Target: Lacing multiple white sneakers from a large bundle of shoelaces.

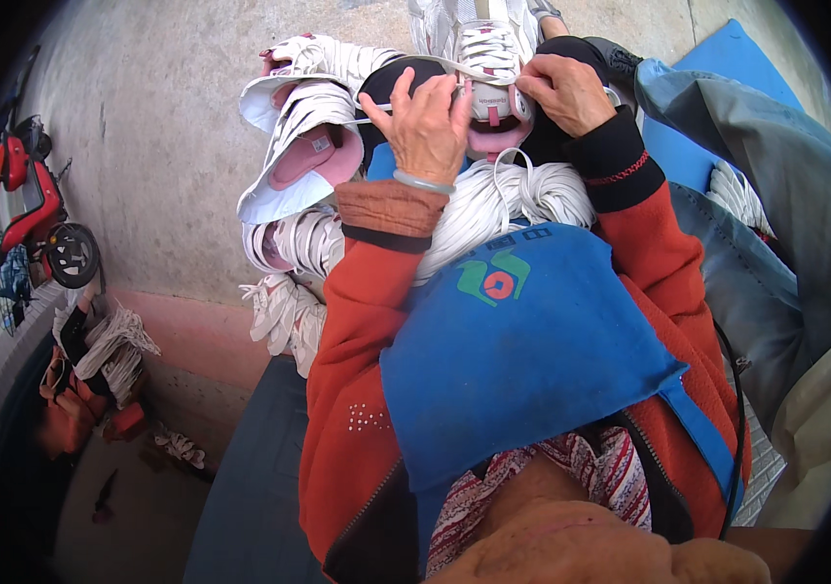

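Note:
A white and pink sneaker stands in front of my lap with its heel opening toward me. White laces cross its tongue. My left hand is at the left side of the shoe, thumb and finger closed on a shoelace, other fingers raised; a lace strand sticks out to its left. At the right edge of the lacing, my right hand is closed, pinching a lace by the eyelets. A thick bundle of white shoelaces lies on my lap, over a blue apron.
Several white and pink shoes are stacked on my left. Grey cloth and a blue sheet lie on my right, with more laces. Another person sits at the lower left with laces; a red scooter is beyond.

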